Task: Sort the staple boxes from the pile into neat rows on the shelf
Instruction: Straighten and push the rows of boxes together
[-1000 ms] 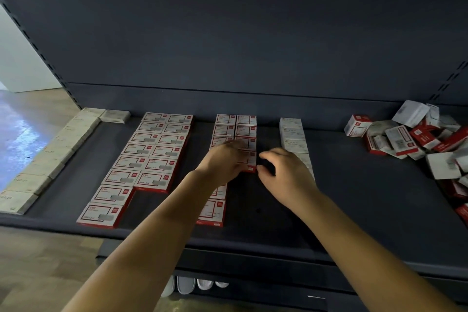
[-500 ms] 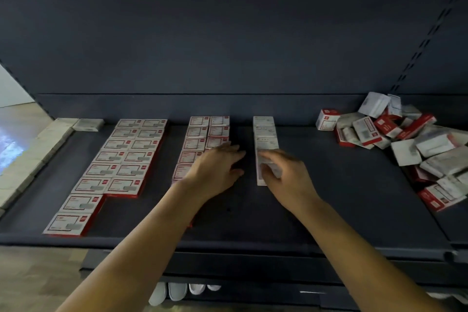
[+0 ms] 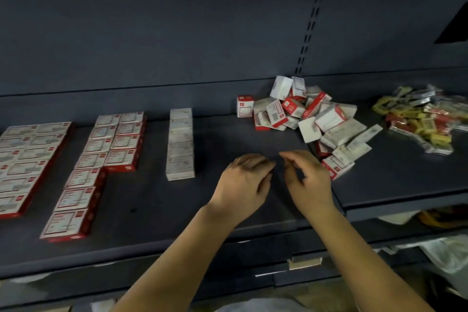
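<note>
A jumbled pile of red-and-white staple boxes (image 3: 314,121) lies at the right back of the dark shelf (image 3: 157,200). Sorted rows lie flat to the left: a wide red-and-white block (image 3: 25,154), a double row (image 3: 106,149) and a single row of white boxes (image 3: 180,144). My left hand (image 3: 244,185) and my right hand (image 3: 307,180) hover side by side over bare shelf between the white row and the pile. Both hold nothing, with fingers loosely curled and apart. My right hand is just left of the pile's nearest box (image 3: 336,164).
A heap of yellow, red and silver packets (image 3: 420,119) lies on the shelf farther right. The shelf's back panel has a slotted upright (image 3: 310,25). Lower shelves below the front edge hold white and orange items (image 3: 430,218).
Both hands left the sorted rows and moved right toward the pile. My view swung right, bringing the pile and the packets into the frame.
</note>
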`<state>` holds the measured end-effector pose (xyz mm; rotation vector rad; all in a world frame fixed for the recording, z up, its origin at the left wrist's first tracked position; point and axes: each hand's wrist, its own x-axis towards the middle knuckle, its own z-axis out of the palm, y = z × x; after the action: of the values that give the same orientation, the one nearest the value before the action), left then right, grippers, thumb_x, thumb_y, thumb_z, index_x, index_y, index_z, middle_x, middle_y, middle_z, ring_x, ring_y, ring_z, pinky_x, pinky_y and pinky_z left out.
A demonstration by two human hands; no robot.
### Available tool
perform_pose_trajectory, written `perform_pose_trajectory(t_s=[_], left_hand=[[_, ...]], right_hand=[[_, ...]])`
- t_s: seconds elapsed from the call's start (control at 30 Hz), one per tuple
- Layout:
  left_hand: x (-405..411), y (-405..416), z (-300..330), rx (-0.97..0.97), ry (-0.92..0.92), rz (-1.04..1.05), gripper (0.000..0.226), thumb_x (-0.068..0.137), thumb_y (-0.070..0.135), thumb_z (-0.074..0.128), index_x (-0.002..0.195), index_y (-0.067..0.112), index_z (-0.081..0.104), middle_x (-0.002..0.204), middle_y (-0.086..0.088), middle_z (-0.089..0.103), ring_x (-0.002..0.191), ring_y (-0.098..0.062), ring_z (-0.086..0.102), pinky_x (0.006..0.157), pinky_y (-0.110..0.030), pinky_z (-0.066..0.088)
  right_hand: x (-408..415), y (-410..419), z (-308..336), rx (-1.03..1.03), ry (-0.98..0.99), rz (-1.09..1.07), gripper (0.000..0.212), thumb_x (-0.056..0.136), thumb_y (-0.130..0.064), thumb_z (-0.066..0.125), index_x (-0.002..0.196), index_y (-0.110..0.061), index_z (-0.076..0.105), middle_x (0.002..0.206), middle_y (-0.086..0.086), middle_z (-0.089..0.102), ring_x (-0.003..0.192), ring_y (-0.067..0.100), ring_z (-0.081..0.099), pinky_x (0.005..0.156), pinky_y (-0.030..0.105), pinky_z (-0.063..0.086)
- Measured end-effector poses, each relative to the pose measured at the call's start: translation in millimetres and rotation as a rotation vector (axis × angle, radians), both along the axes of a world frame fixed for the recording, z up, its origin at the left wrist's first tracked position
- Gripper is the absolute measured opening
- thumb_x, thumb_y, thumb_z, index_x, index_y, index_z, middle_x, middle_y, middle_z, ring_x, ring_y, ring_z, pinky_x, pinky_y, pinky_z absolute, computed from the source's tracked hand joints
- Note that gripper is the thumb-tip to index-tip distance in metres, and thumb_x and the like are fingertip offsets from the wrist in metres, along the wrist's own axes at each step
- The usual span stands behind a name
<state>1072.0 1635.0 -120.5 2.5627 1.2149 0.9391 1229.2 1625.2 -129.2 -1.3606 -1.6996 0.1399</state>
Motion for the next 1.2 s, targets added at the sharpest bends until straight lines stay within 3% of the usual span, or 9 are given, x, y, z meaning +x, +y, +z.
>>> perform_pose_trajectory(t_s=[0.2, 0.3, 0.43, 0.57, 0.7, 0.8, 0.93, 1.03, 1.2], left_hand=[[42, 13, -8, 0.004, 0.013, -0.048, 0.034, 0.082, 0.02, 0.044, 0.097, 0.008, 0.072, 0.095, -0.005, 0.07, 0.086, -0.026, 0.066, 0.074, -0.036, 0.056], [57, 23, -4, 0.004, 0.025, -0.078, 0.034, 0.083, 0.019, 0.043, 0.095, 0.006, 0.072, 0.092, -0.006, 0.07, 0.084, -0.026, 0.066, 0.072, -0.037, 0.056], [76, 33, 5, 0.032, 0.08, -0.119, 0.035, 0.081, 0.018, 0.04, 0.09, 0.005, 0.07, 0.085, -0.006, 0.068, 0.078, -0.026, 0.065, 0.067, -0.036, 0.056], [88, 39, 8, 0.025, 0.118, -0.114, 0.034, 0.082, 0.018, 0.039, 0.088, 0.005, 0.069, 0.082, -0.007, 0.068, 0.078, -0.027, 0.064, 0.068, -0.037, 0.055], [92, 37, 6, 0.001, 0.113, -0.112, 0.024, 0.077, 0.011, 0.054, 0.091, 0.003, 0.071, 0.084, -0.01, 0.069, 0.08, -0.03, 0.065, 0.071, -0.041, 0.056], [92, 34, 4, 0.015, 0.112, -0.119, 0.032, 0.081, 0.016, 0.044, 0.091, 0.003, 0.071, 0.083, -0.009, 0.069, 0.078, -0.029, 0.066, 0.07, -0.04, 0.056], [89, 30, 2, 0.021, 0.118, -0.125, 0.039, 0.082, 0.021, 0.038, 0.091, 0.005, 0.072, 0.084, -0.007, 0.069, 0.078, -0.027, 0.066, 0.069, -0.038, 0.057], [83, 26, 2, 0.022, 0.113, -0.124, 0.039, 0.083, 0.022, 0.038, 0.093, 0.006, 0.071, 0.087, -0.006, 0.069, 0.08, -0.026, 0.066, 0.072, -0.038, 0.056], [72, 21, 4, 0.029, 0.065, -0.071, 0.027, 0.082, 0.015, 0.052, 0.099, 0.006, 0.071, 0.095, -0.007, 0.07, 0.087, -0.026, 0.066, 0.076, -0.036, 0.055]], right_hand=[[46, -5, 11, 0.165, 0.063, -0.177, 0.029, 0.08, -0.009, 0.047, 0.097, 0.0, 0.068, 0.102, 0.015, 0.062, 0.097, 0.016, 0.055, 0.088, 0.005, 0.037], [74, 5, 19, 0.196, 0.051, -0.281, 0.035, 0.076, -0.014, 0.052, 0.106, 0.0, 0.063, 0.112, 0.016, 0.047, 0.104, 0.031, 0.05, 0.089, 0.022, 0.041], [104, 20, 23, -0.017, 0.038, -0.42, 0.069, 0.07, -0.024, 0.069, 0.131, -0.003, 0.043, 0.137, 0.024, 0.029, 0.125, 0.035, 0.029, 0.101, 0.035, 0.031], [118, 30, 20, -0.268, 0.079, -0.404, 0.096, 0.07, -0.022, 0.08, 0.145, -0.009, 0.022, 0.15, 0.017, 0.017, 0.136, 0.032, 0.017, 0.109, 0.045, 0.024], [128, 32, 11, -0.276, 0.067, -0.344, 0.076, 0.078, -0.014, 0.073, 0.141, -0.002, 0.031, 0.149, 0.013, 0.027, 0.137, 0.028, 0.026, 0.11, 0.04, 0.028], [129, 32, 9, -0.223, 0.025, -0.359, 0.069, 0.077, -0.011, 0.074, 0.135, 0.002, 0.04, 0.146, 0.014, 0.032, 0.134, 0.029, 0.029, 0.104, 0.031, 0.028], [128, 32, 9, -0.181, 0.031, -0.356, 0.069, 0.073, -0.01, 0.077, 0.133, 0.001, 0.044, 0.14, 0.015, 0.037, 0.129, 0.031, 0.035, 0.102, 0.031, 0.031], [127, 29, 10, -0.149, 0.052, -0.363, 0.072, 0.07, -0.013, 0.08, 0.132, 0.0, 0.046, 0.136, 0.016, 0.04, 0.125, 0.033, 0.039, 0.101, 0.042, 0.04], [112, 16, 18, -0.025, 0.067, -0.379, 0.074, 0.065, -0.011, 0.083, 0.129, 0.003, 0.048, 0.132, 0.022, 0.043, 0.12, 0.038, 0.042, 0.089, 0.034, 0.038]])
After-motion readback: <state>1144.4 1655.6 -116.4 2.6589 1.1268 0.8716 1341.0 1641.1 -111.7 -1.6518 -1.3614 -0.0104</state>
